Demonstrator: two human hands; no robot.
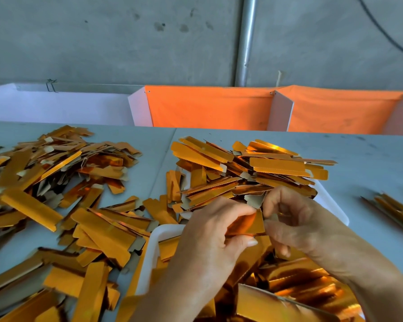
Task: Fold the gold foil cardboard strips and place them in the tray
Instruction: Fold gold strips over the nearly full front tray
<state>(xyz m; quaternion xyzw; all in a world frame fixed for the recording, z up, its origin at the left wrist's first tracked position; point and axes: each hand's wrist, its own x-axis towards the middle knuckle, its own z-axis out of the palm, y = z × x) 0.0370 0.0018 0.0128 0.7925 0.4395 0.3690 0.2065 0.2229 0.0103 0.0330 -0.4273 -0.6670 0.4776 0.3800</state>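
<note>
Over the white tray [152, 247], both hands grip one gold foil strip [249, 223]. My left hand [215, 235] curls its fingers round the strip's left part. My right hand [289, 214] pinches its right end. The tray is heaped with folded gold strips [254, 168], which spill over its far rim. A large loose pile of gold strips [56, 182] covers the grey table to the left of the tray.
A few more gold strips [396, 208] lie at the table's right edge. Behind the table stand white [56, 105] and orange [209, 108] partition boards against a concrete wall with a metal pipe [246, 40].
</note>
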